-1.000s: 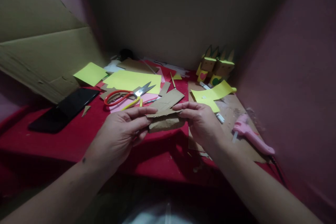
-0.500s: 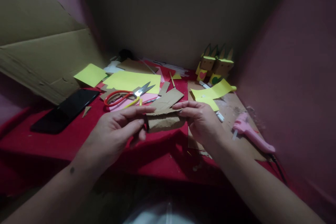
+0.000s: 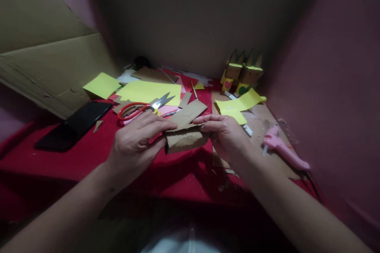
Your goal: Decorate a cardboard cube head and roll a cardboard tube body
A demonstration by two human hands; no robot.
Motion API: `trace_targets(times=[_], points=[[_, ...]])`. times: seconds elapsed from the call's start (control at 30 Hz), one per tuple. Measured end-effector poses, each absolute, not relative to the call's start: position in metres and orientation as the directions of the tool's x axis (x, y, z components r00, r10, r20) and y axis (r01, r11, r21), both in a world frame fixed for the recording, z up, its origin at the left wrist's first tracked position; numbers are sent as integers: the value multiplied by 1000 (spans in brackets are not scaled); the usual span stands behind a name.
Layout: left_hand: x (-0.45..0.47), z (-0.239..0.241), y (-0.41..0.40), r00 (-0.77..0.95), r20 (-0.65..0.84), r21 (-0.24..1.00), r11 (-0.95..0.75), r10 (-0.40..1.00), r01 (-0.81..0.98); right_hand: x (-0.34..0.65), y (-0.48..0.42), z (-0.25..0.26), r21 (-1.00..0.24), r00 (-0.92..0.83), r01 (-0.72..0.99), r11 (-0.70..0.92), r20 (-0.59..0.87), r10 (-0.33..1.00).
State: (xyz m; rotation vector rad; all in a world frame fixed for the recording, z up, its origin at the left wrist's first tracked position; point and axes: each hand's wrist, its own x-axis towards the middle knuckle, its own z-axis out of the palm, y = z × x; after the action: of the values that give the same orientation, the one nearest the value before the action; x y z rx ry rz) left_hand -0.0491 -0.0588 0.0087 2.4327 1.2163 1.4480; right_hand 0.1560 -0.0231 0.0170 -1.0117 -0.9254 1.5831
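Between both hands, just above the front of the table, is a folded piece of brown cardboard (image 3: 187,140) with a torn-looking top edge. My left hand (image 3: 136,142) pinches its left end, thumb below and fingers on top. At the right end, my right hand (image 3: 224,134) grips it between thumb and fingers. Behind it lies a flat cardboard strip (image 3: 190,112), partly hidden by the held piece. Scissors with red and yellow handles (image 3: 133,106) rest beyond my left hand, blades pointing right, one handle largely covered by that hand.
A black phone (image 3: 74,126) lies left, beside a leaning cardboard sheet (image 3: 53,67). Yellow paper (image 3: 151,90) sits behind the scissors. At right, a pink glue gun (image 3: 285,150) rests on a cardboard board (image 3: 261,118), near cut yellow paper (image 3: 240,104). Small cardboard figures (image 3: 242,73) stand behind.
My left hand has shifted slightly up and right and turned, its fingers closing more firmly over the cardboard's left end. The right hand keeps its hold almost unmoved.
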Motion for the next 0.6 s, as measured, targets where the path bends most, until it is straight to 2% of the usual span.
trace_targets(times=[0.6], points=[[-45,11,-58,229,734,446,-709,639,547,160,-21,16,-914,-227,-310,-261,-195,954]])
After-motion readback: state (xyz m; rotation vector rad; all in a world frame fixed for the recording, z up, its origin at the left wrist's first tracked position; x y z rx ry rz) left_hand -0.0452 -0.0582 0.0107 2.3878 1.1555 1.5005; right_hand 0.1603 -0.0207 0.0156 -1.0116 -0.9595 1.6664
